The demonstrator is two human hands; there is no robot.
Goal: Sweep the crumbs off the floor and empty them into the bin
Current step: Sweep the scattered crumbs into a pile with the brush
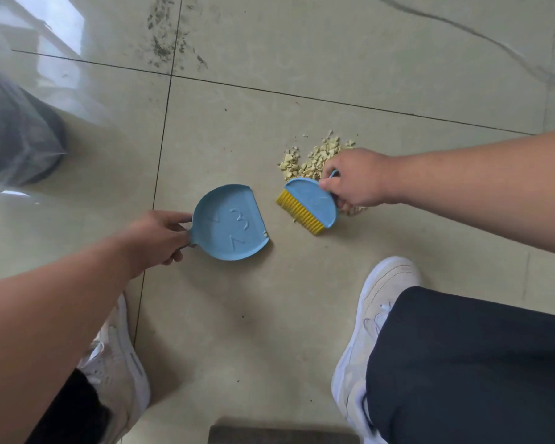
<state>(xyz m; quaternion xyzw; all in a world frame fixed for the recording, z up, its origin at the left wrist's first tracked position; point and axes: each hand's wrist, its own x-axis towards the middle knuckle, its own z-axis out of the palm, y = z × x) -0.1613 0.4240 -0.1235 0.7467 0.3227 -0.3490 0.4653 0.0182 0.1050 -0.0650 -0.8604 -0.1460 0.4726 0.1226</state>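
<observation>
Right hand (356, 181) grips brush (311, 203), probably hiding some crumbs (318, 155).

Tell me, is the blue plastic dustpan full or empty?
Nearly empty: the blue plastic dustpan shows a bare inside, one crumb at its lip; the yellowish crumb pile lies on the floor.

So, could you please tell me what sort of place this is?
Probably an indoor room in a home: glossy beige floor tiles with dark grout lines, a small blue plastic dustpan and a matching yellow-bristled hand brush beside spilled pale crumbs.

Dustpan (229, 223) left of brush (308, 205) (crumbs (314, 158) seemingly behind)
</observation>
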